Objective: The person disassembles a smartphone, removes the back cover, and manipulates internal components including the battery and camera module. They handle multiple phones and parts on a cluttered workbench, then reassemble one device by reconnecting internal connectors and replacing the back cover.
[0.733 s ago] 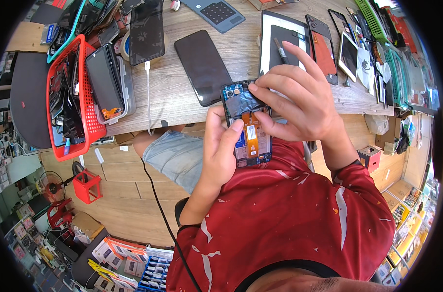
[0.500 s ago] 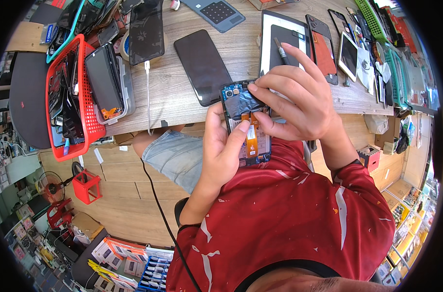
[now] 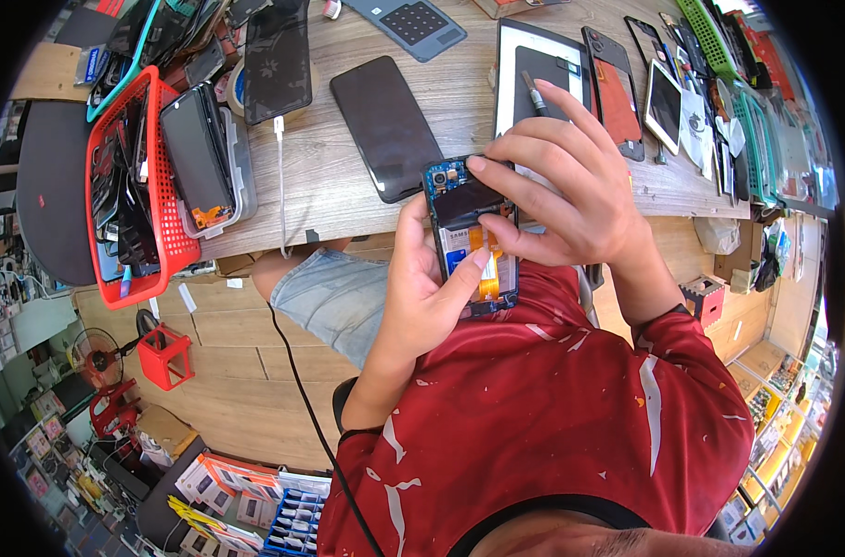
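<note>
On the wooden workbench we see a dark phone lying face up near the middle, and a grey keypad device beyond it at the far edge. To the left we have a red plastic basket packed with phone parts, a white cable running past it. To the right we find a white tray with a screwdriver. Below, we spot a small red stool on the floor.

Dark phone screen lies on the bench, boxed packages below
</note>
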Available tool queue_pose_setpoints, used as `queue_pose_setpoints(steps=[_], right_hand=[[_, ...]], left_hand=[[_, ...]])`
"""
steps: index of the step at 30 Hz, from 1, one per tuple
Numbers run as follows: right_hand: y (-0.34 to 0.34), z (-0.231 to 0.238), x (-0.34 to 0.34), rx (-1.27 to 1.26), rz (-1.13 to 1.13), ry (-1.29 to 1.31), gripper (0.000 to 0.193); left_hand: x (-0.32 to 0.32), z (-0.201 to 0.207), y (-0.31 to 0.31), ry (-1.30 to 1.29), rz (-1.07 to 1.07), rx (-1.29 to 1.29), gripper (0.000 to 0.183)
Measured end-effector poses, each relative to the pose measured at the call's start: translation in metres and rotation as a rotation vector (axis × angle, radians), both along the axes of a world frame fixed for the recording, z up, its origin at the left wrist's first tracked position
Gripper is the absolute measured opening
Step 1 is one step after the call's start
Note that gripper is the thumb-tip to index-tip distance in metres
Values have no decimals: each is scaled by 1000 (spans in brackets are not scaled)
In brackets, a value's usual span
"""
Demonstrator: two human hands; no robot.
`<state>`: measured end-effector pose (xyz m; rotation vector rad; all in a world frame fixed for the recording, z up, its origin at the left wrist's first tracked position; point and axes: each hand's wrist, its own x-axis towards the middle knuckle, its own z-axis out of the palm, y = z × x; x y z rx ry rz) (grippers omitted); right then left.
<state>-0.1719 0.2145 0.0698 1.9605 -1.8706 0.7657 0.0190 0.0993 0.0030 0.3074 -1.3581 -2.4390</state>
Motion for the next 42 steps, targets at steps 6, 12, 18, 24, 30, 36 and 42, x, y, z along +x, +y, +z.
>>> queue_pose_setpoints(steps=[6, 12, 18, 24, 30, 36, 42], right_hand=[[-1, -1, -1, 9, 9, -5, 42], [-1, -1, -2, 3, 27, -19, 41], [-1, -5, -3, -10, 29, 9, 40], [0, -2, 1, 18, -30, 32, 44], [0, -3, 1, 58, -56, 16, 52], [-1, -1, 0, 59, -7, -28, 51], [0, 5, 3, 82, 19, -195, 47]], left_hand=[[0, 1, 1, -16, 15, -28, 70], [0, 3, 0, -23, 3, -43, 69], [0, 0, -1, -14, -21, -42, 67], [-2, 2, 2, -31, 30, -59, 70], [-1, 4, 2, -41, 38, -43, 69], [-1, 5, -5, 9, 42, 32, 46], [-3, 1, -6, -25, 111, 79, 22]])
